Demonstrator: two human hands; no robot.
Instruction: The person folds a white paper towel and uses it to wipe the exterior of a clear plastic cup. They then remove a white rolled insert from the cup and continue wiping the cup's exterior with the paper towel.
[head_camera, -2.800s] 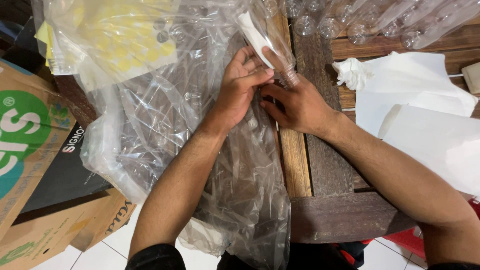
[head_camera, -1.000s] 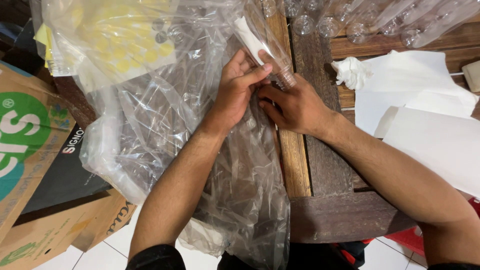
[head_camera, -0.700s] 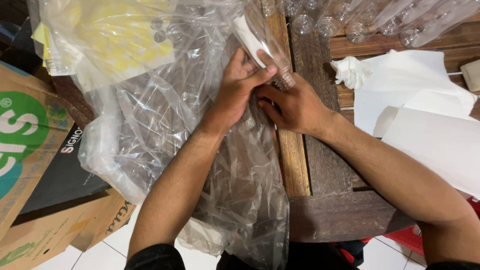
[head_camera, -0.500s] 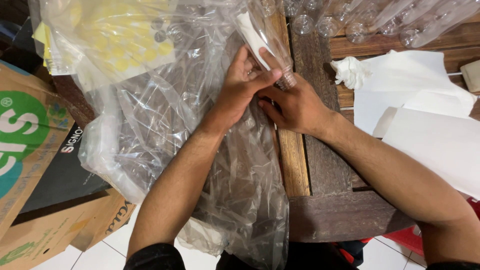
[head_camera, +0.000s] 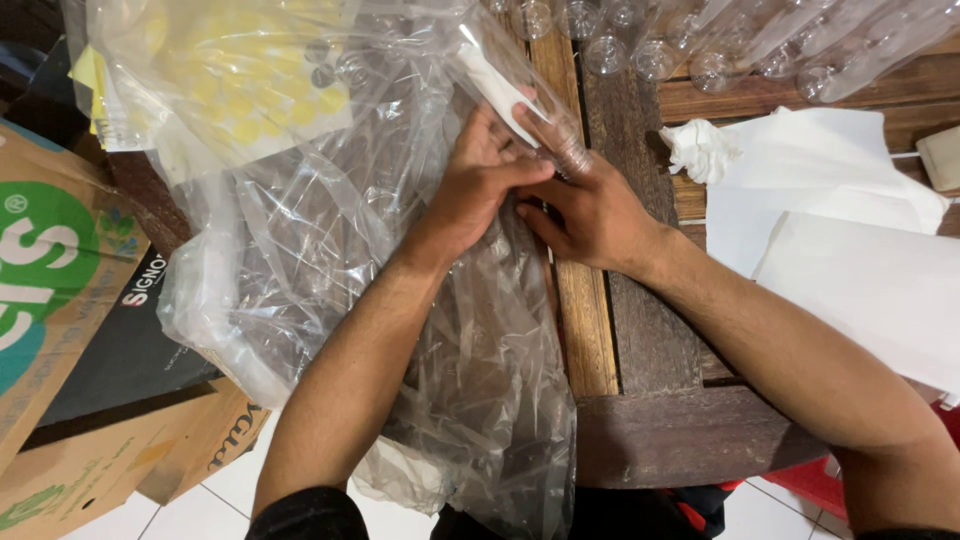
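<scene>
A clear plastic bottle (head_camera: 520, 90) with a white label lies tilted at the edge of a wooden table (head_camera: 640, 340), over a big clear plastic bag (head_camera: 330, 250) full of more clear bottles. My left hand (head_camera: 480, 180) grips the bottle's lower part and the label from the left. My right hand (head_camera: 590, 205) closes on the bottle's neck end from the right. Both hands touch each other around it.
Several empty clear bottles (head_camera: 700, 40) lie along the table's far edge. White sheets (head_camera: 860, 260) and a crumpled white tissue (head_camera: 700, 150) cover the right side. Cardboard boxes (head_camera: 60, 300) stand on the tiled floor at left. A bag of yellow items (head_camera: 230, 80) sits at top left.
Both hands stay on the bottle with only small finger shifts; the bottle's tilt has changed slightly. Nothing else has moved.
</scene>
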